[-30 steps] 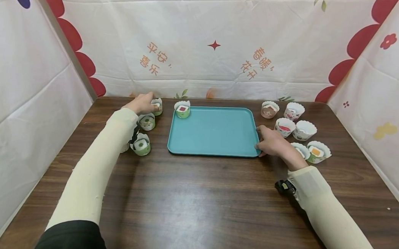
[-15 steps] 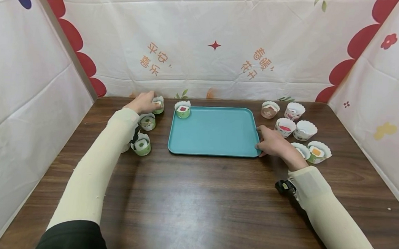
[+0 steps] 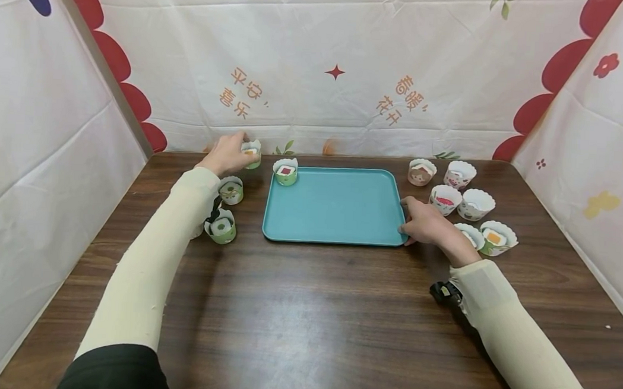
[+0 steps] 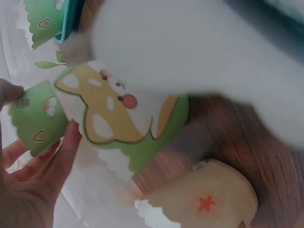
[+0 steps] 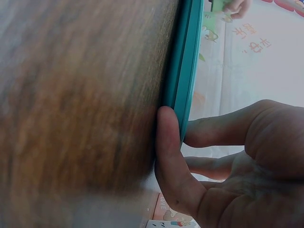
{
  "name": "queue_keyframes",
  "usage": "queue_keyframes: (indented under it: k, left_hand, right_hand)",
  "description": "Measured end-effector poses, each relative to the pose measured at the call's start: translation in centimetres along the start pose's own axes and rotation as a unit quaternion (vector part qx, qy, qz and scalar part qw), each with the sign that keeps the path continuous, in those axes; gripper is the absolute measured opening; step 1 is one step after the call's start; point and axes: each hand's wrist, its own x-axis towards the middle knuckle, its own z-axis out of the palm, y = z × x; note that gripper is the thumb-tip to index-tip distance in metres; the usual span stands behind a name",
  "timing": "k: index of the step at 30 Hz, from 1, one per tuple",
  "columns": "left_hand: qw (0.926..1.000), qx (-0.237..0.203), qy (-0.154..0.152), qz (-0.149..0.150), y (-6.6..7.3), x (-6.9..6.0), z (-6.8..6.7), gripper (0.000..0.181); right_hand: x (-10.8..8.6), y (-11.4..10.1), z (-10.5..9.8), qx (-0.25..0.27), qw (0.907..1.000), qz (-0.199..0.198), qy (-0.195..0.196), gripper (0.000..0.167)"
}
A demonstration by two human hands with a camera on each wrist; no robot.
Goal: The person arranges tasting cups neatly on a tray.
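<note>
In the head view my left hand [image 3: 227, 154] pinches a green paper baking cup [image 3: 254, 157], raised off the table at the back left. The left wrist view shows that cup [image 4: 40, 116] between thumb and fingers, with avocado prints on its wall. A blue-green tray [image 3: 337, 208] lies in the middle, and another green baking cup [image 3: 286, 174] stands in its back left corner. My right hand [image 3: 426, 220] grips the tray's right edge. Seen from the right wrist, the thumb and fingers clasp the tray rim [image 5: 186, 71].
Two more green cups, one behind [image 3: 231, 191] and one nearer [image 3: 221, 227], stand by my left forearm; a further cup is partly hidden by the sleeve. Several paper cups [image 3: 475, 204] are grouped right of the tray. Patterned cloth [image 3: 320, 46] walls in the table's [image 3: 283, 312] back and sides.
My left hand has lifted the green baking cup up off the table and slightly to the right. The right hand and the tray have stayed put.
</note>
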Motion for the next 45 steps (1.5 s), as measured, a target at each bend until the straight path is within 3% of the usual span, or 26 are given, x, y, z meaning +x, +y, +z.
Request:
queue_keyframes:
  k: [4, 12, 28, 40, 45]
  left_hand:
    - [0.9995, -0.016, 0.023, 0.012, 0.7, 0.2, -0.1, 0.062]
    - [0.9989, -0.015, 0.032, 0.029, 2.9, 0.7, -0.3, 0.061]
    - [0.9968, -0.011, 0.025, 0.075, 7.1, 1.7, 0.6, 0.055]
    - [0.9943, -0.028, 0.013, 0.102, 9.5, 2.0, 1.4, 0.057]
    - [0.9940, -0.013, 0.004, 0.109, 10.2, 2.2, 2.1, 0.059]
  right_hand:
    - [0.0, 0.0, -0.1, 0.002, 1.0000, -0.001, 0.000, 0.069]
    - [0.0, 0.1, 0.1, 0.005, 1.0000, 0.003, -0.003, 0.068]
    - [-0.1, -0.2, 0.0, 0.013, 0.9998, 0.013, -0.004, 0.069]
    - [0.1, 0.0, 0.2, 0.021, 0.9997, 0.011, -0.002, 0.069]
    - [0.1, 0.1, 0.2, 0.023, 0.9997, 0.009, -0.001, 0.069]
